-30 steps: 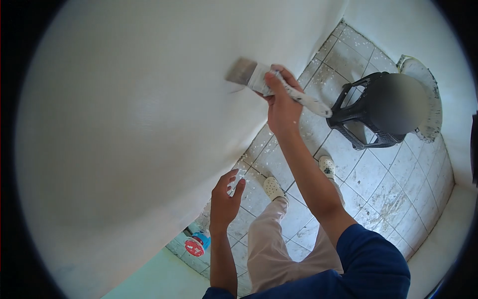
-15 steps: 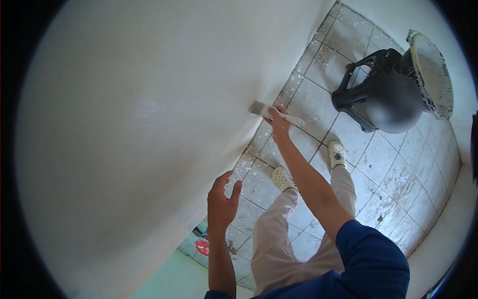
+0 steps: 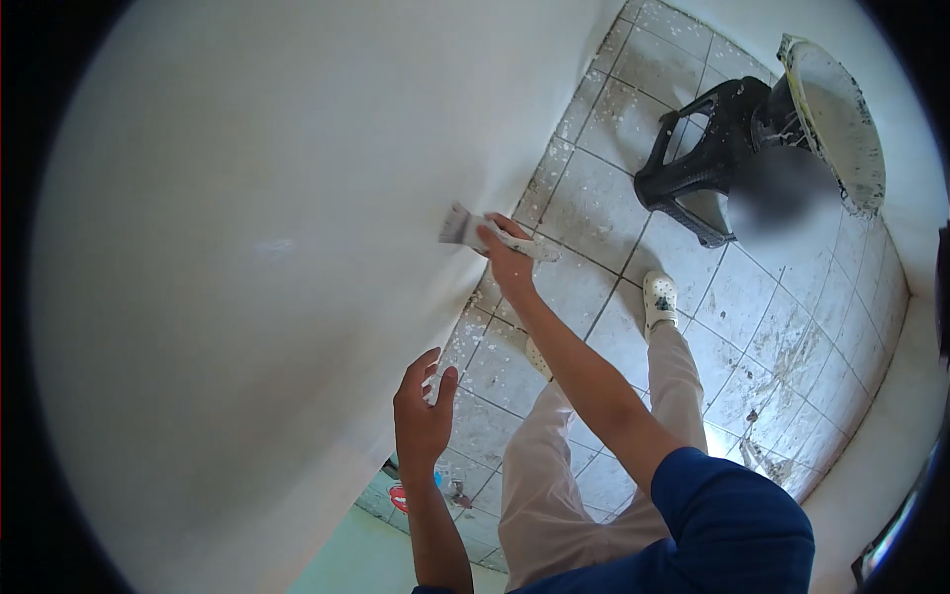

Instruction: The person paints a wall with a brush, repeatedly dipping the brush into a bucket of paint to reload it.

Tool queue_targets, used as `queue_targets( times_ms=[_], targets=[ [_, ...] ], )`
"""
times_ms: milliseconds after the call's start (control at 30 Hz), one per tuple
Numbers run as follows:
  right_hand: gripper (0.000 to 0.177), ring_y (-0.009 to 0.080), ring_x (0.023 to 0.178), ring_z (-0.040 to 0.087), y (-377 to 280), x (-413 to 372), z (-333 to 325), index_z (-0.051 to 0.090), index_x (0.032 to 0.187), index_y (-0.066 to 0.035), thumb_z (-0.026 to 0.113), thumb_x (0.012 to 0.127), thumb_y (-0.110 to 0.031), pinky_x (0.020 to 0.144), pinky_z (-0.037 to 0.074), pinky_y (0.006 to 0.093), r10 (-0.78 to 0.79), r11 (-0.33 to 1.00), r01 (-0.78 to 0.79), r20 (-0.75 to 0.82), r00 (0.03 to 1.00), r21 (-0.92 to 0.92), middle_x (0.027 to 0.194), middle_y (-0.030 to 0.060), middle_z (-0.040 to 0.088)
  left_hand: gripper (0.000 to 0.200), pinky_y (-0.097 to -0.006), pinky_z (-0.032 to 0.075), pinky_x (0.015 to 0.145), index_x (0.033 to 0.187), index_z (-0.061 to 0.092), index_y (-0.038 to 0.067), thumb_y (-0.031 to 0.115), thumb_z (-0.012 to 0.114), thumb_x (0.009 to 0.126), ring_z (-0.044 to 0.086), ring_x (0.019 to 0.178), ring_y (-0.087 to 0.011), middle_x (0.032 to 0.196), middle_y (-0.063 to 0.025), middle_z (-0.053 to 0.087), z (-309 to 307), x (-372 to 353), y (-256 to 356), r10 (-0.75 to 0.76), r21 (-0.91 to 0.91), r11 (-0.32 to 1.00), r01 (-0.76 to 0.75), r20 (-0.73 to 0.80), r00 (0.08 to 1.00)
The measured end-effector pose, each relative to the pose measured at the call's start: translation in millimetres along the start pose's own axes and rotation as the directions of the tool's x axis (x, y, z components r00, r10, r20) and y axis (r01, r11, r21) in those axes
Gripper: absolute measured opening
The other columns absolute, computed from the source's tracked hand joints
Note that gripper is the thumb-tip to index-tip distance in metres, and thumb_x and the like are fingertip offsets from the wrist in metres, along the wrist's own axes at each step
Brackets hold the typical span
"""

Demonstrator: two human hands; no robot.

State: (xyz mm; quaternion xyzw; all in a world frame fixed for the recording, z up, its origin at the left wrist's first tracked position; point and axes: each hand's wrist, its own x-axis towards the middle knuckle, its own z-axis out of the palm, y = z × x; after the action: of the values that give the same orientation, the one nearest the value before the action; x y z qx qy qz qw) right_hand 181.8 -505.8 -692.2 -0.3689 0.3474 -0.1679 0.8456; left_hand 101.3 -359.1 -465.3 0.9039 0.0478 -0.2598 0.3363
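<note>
My right hand (image 3: 510,262) is closed around the pale, paint-smeared handle of a flat paintbrush (image 3: 477,232). Its dark bristles are spread and point left, right at the surface of the white wall (image 3: 247,327). Lower down, my left hand (image 3: 424,411) is held up beside the wall with thumb and fingers apart and nothing in it. A faint shiny patch shows on the wall to the left of the brush.
A black plastic stool (image 3: 708,158) stands on the tiled floor (image 3: 594,213) at the upper right. On it is a bucket (image 3: 841,119) with a smeared rim and pale contents. White specks dot the tiles. A red item (image 3: 399,497) lies beyond my left forearm.
My right hand has moved left with the paintbrush, and the bristles now look splayed. My left hand has shifted slightly left and stays open. The view has shifted a little.
</note>
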Motion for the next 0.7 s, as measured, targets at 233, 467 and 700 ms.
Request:
queue_targets(
  times_ms=[233, 467, 700],
  targets=[
    [0.033, 0.0139, 0.087, 0.061, -134.4, -16.3, -160.8, 0.066, 0.115, -0.007, 0.075, 0.083, -0.014, 0.071, 0.056, 0.0293, 0.012, 0.963, -0.032, -0.075, 0.997, -0.268, 0.099, 0.0028, 0.063, 0.041, -0.0415, 0.047, 0.094, 0.125, 0.058, 0.003, 0.024, 0.065, 0.091, 0.060, 0.112, -0.0322, 0.121, -0.0171, 0.063, 39.3, -11.7, 43.3, 0.021, 0.040, 0.999, -0.026, 0.120, 0.993],
    [0.025, 0.0088, 0.084, 0.058, -491.0, -80.7, -233.3, 0.064, 0.109, 0.000, 0.070, 0.085, -0.008, 0.074, 0.045, 0.0222, -0.570, 0.717, 0.502, 0.008, 0.822, -0.483, 0.095, 0.0032, 0.065, 0.042, -0.0405, 0.048, 0.093, 0.128, 0.056, 0.004, 0.023, 0.065, 0.092, 0.059, 0.116, -0.0282, 0.127, -0.0145, 0.060, 152.6, -15.9, 191.0, 0.375, -0.105, 0.927, -0.360, 0.273, 0.886],
    [0.030, 0.0151, 0.087, 0.063, -599.2, 43.0, -312.9, 0.069, 0.108, -0.006, 0.072, 0.082, -0.021, 0.078, 0.049, 0.0277, -0.424, 0.341, 0.363, 0.203, 0.883, -0.867, 0.098, 0.0084, 0.068, 0.067, -0.0437, 0.028, 0.114, 0.147, 0.029, 0.000, 0.023, 0.061, 0.093, 0.025, 0.144, -0.0331, 0.154, -0.0193, 0.028, 277.4, -11.3, 355.1, 0.724, -0.143, 0.683, -0.716, 0.264, 0.637]
  ],
)
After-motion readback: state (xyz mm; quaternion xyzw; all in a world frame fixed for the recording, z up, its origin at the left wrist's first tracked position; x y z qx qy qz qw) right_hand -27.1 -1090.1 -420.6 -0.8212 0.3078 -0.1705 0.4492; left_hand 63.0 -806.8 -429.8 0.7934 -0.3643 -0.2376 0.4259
